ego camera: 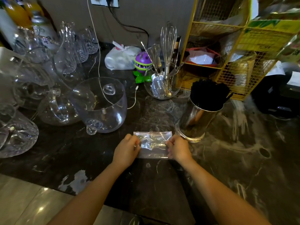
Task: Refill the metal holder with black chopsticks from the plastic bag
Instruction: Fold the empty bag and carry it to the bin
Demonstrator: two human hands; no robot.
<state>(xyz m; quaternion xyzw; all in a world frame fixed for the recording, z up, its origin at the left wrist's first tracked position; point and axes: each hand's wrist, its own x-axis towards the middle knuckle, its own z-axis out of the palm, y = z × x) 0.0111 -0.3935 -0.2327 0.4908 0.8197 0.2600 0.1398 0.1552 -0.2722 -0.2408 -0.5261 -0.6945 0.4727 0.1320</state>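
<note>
A clear plastic zip bag (pixel 152 144) lies flat on the dark marble counter (pixel 162 179), and it looks empty. My left hand (pixel 127 148) pinches its left edge and my right hand (pixel 178 147) pinches its right edge. Just behind and right of the bag stands the shiny metal holder (pixel 195 120), packed with black chopsticks (pixel 208 93) that stick up out of its rim.
Several glass pitchers and a big glass bowl (pixel 103 104) crowd the left side. A glass jar with a whisk and utensils (pixel 164 85), a purple toy (pixel 142 62) and a white bag (pixel 121 57) stand behind. A yellow wire rack (pixel 227 51) rises at the right.
</note>
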